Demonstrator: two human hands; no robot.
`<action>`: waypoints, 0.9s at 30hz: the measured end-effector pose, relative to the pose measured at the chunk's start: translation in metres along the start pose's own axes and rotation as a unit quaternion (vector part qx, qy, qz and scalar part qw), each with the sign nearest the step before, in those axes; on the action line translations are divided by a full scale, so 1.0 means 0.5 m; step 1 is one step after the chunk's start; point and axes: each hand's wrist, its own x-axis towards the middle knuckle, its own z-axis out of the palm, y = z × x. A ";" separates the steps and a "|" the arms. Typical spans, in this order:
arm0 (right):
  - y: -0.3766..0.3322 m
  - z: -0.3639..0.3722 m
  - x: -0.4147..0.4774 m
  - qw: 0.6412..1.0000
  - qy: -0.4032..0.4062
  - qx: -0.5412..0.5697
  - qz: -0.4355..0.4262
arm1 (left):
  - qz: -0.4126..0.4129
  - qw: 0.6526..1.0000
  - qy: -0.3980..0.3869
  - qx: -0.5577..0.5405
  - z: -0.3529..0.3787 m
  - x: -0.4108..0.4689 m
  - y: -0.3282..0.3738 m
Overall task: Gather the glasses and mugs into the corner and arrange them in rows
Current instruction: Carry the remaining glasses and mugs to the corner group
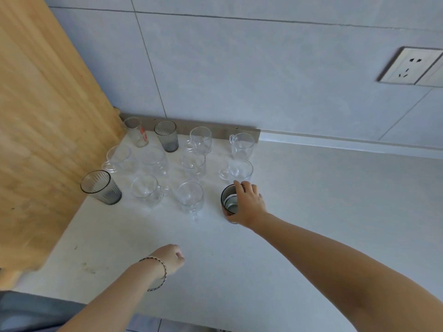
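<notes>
Several glasses and mugs stand in rows in the corner of the white counter (pixel 311 212). The back row holds a clear glass with red print (pixel 137 135), a grey ribbed tumbler (pixel 167 136) and two clear mugs (pixel 200 140) (pixel 242 146). Another grey ribbed tumbler (pixel 102 188) stands at the front left, beside clear mugs (pixel 146 190) (pixel 190 197). My right hand (pixel 247 202) grips a dark mug (pixel 229 203) at the front right end of the rows, resting on the counter. My left hand (pixel 170 257) hovers nearer me, fingers curled, holding nothing.
A wooden cabinet side (pixel 48 140) bounds the corner on the left. The grey tiled wall (pixel 239 68) runs behind, with a white socket (pixel 412 65) at the upper right. The counter's front edge (pixel 167 317) lies near me.
</notes>
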 end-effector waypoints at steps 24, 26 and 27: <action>0.757 -0.152 -0.541 0.905 -0.070 0.149 0.393 | 0.302 0.911 -0.058 0.275 0.175 -0.010 0.786; 0.849 -0.168 -0.610 0.893 -0.048 0.160 0.417 | 0.315 0.904 -0.061 0.282 0.228 -0.025 0.882; 0.894 -0.176 -0.644 0.888 -0.040 0.164 0.428 | 0.316 0.903 -0.060 0.286 0.256 -0.031 0.927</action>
